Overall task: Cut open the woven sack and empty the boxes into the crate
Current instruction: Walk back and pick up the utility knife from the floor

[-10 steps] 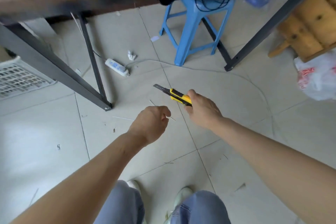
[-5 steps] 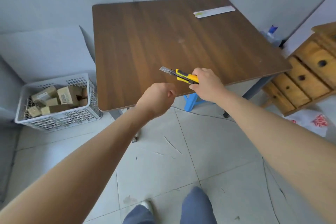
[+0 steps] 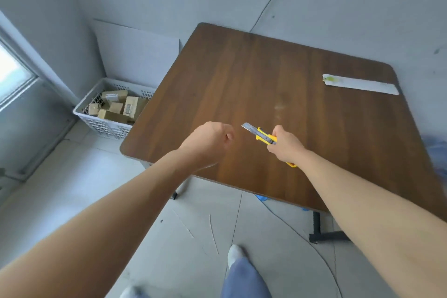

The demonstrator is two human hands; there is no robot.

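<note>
My right hand point(image 3: 285, 146) grips a yellow utility knife point(image 3: 262, 136) with its blade out and pointing left, held over the near part of the brown table point(image 3: 254, 80). My left hand point(image 3: 209, 144) is closed in a fist just left of the blade, apart from it, and nothing shows in it. A white perforated crate point(image 3: 106, 126) stands on the floor left of the table, against the wall, and holds several brown cardboard boxes point(image 3: 131, 106). No woven sack is in view.
A long white strip point(image 3: 360, 84) lies at the table's far right. A grey panel point(image 3: 137, 55) leans on the wall behind the crate. A window point(image 3: 12, 72) is at the left. Black table legs point(image 3: 326, 234) and thin cables cross the tiled floor.
The view rose from the floor under the table to the tabletop and swung left. Both hands now hang over the table, and the knife stays in my right hand.
</note>
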